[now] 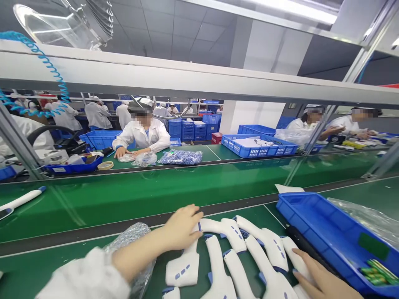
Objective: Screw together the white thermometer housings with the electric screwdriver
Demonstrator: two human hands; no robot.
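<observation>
Resting on a green workbench at a factory line, the person's left hand (181, 227) lies flat, fingers loosely spread and gripping nothing, on the upper end of one white plastic handheld casing (183, 265) in a row of such casings laid side by side along the near edge. Left of that arm sits a crumpled clear plastic bag (134, 236), and far left, on the green conveyor belt (140, 195), lies a single white device with a blue tip (20, 201). About seven casings can be counted in the row, though the frame's lower edge cuts some off, so the count is approximate; each bears small blue buttons and blue trim. They look light, rigid and smooth, likely a little slippery, and the curved, narrow neck of each seems the natural place to pinch it between thumb and fingers. At the right end of the row, the right hand (324, 282) rests open, palm down, fingertips touching the last casing, again holding nothing. Beside it stands one blue plastic bin (311, 216), with a few green parts (377, 272) in its near corner and a sheet of clear plastic film (370, 220) draped behind. Across the belt, one co-worker in a white coat (145, 135) handles bagged parts, and two more are seated at far right.
</observation>
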